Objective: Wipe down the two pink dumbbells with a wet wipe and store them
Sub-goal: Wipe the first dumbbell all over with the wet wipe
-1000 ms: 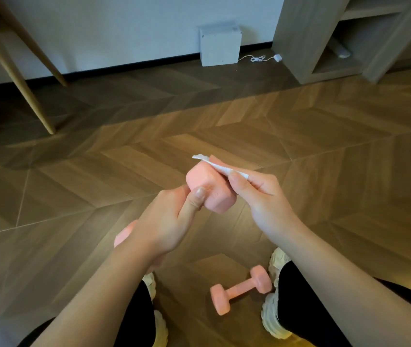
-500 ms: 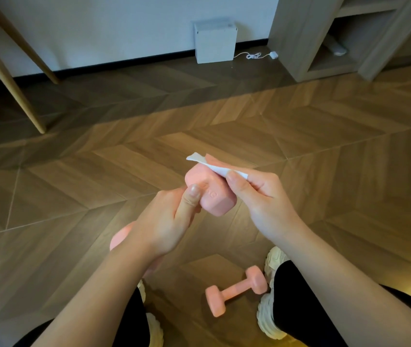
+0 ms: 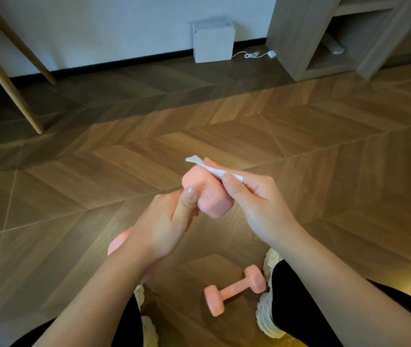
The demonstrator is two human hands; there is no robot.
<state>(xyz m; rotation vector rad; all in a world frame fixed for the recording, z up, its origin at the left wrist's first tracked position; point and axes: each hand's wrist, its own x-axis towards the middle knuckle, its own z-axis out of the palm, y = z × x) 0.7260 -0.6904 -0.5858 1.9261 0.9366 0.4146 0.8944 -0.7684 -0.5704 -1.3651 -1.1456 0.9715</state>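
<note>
Turned slightly since a second ago: head of the held dumbbell (image 3: 212,196), embossed lettering now facing the camera. Wipe (image 3: 212,169) about where it was, laid along the head's far top edge.

Head view: left hand (image 3: 164,221) wrapped round the handle, thumb pressed up against the head. Right hand (image 3: 257,199) pinching the folded wipe between thumb and fingers (image 3: 259,186). Held up above and beyond the second dumbbell (image 3: 234,290), that one lying untouched on the floor (image 3: 99,171) between two shoes (image 3: 265,316).

Probably mid-wipe on the first, rotating to reach fresh faces; second dumbbell and storing yet to do.
</note>
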